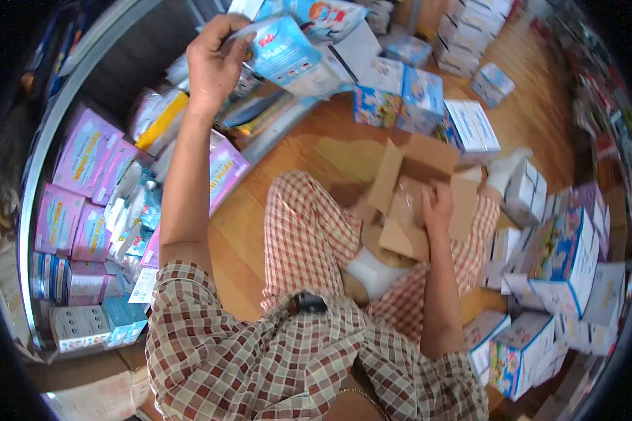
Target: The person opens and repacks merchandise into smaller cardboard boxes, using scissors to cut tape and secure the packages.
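Observation:
My left hand (219, 59) is stretched out to the upper left, thumb and fingers closed on the corner of a light blue plastic packet (288, 56) with red and white print. Another blue and white packet (330, 17) with a cartoon figure lies just behind it. An open brown cardboard box (428, 158) sits between my legs, its flaps raised. On the box's near right side is my right hand (437, 208), fingers curled over the cardboard. Something clear like plastic shows inside the box, but I cannot make it out.
Purple boxes (88, 154) and small packs fill the metal-framed shelf at left. Blue and white cartons (421, 98) stand ahead on the wooden floor (330, 144). More cartons (562, 259) are piled at right, close to my leg. White stacked boxes (467, 35) rise at the back.

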A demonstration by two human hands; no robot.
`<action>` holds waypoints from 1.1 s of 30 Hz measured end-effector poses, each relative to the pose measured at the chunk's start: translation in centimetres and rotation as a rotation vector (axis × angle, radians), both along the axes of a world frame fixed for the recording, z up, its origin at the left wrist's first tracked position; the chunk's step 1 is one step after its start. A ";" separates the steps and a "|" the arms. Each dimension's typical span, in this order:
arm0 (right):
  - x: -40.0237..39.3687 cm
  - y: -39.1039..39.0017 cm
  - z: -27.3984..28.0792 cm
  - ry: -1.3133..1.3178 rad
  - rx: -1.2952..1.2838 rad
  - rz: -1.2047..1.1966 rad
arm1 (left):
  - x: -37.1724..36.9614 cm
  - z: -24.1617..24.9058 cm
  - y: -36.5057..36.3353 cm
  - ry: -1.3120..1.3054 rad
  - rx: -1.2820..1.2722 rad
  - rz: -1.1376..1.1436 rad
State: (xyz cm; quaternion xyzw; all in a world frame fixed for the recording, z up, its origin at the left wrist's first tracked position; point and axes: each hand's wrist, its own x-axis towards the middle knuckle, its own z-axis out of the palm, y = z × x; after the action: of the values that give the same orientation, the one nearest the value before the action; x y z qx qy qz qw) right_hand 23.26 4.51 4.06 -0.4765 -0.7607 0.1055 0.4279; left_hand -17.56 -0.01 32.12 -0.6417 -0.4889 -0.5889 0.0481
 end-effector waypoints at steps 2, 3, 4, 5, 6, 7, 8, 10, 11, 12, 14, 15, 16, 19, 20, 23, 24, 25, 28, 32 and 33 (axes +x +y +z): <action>-0.3 -0.2 0.4 0.188 -0.091 -0.007 | 4.5 -1.0 0.4 0.188 0.105 -0.034; 0.0 -0.1 -0.2 0.330 -0.136 0.000 | 6.8 -1.8 0.8 0.345 0.205 -0.013; 0.3 -0.6 -0.1 0.326 -0.135 -0.033 | 9.4 -2.9 0.9 0.378 0.206 -0.054; 0.5 -0.8 0.1 0.528 -0.325 -0.054 | 11.7 -4.1 1.0 0.397 0.217 -0.157; 0.9 -1.0 0.4 0.733 -0.509 -0.068 | 13.8 -6.1 1.3 0.429 0.159 -0.183; 1.4 -1.3 0.5 0.735 -0.496 -0.085 | 15.9 -7.2 1.5 0.443 0.176 -0.268; 2.0 -1.5 0.5 0.840 -0.544 -0.078 | 17.8 -8.2 1.7 0.455 0.193 -0.350; 2.4 -1.8 0.1 0.940 -0.594 -0.084 | 20.0 -10.7 2.1 0.493 0.100 -0.384; 2.5 -2.0 0.0 1.038 -0.523 -0.100 | 21.0 -11.4 2.2 0.492 0.064 -0.402; 2.6 -2.2 0.0 1.134 -0.449 -0.110 | 21.4 -12.3 2.4 0.485 0.066 -0.410; 2.8 -2.4 0.1 1.062 -0.401 -0.144 | 21.6 -14.0 3.4 0.495 -0.184 -0.471; 2.9 -2.4 0.1 0.992 -0.356 -0.170 | 21.6 -14.9 4.0 0.497 -0.183 -0.476; 3.0 -2.3 -0.2 0.996 -0.355 -0.173 | 21.6 -15.7 4.6 0.417 -0.283 -0.535; 3.3 -2.0 -1.6 0.594 -0.203 -0.129 | 21.1 -17.6 6.3 0.344 -0.443 -0.626; 3.2 -2.2 -1.4 0.277 -0.092 -0.185 | 20.9 -17.9 6.9 0.351 -0.493 -0.659; 2.5 -2.7 0.2 -0.039 0.070 -0.222 | 20.3 -18.6 8.3 0.277 -0.905 -0.752; 2.3 -2.7 0.2 -0.051 -0.109 -0.158 | 20.0 -19.4 9.0 0.278 -0.907 -0.754; 2.1 -2.6 0.2 -0.060 -0.288 -0.094 | 19.9 -20.6 9.6 0.311 -0.887 -0.723; 1.3 -2.7 0.4 -0.305 -0.221 -0.143 | 20.9 -21.4 10.4 0.460 -0.885 -0.675; 1.0 -3.3 -0.2 -0.490 -0.154 -0.123 | 24.6 -22.4 11.0 0.874 -1.031 -0.461; 1.0 -3.3 0.1 -0.566 -0.173 -0.112 | 25.4 -23.3 11.3 0.873 -1.033 -0.465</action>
State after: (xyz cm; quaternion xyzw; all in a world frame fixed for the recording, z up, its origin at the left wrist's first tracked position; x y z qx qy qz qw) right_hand 24.24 1.20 4.11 -0.5627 -0.8106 0.0090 0.1616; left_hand 7.84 11.28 8.84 -0.8474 -0.4918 0.0334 -0.1975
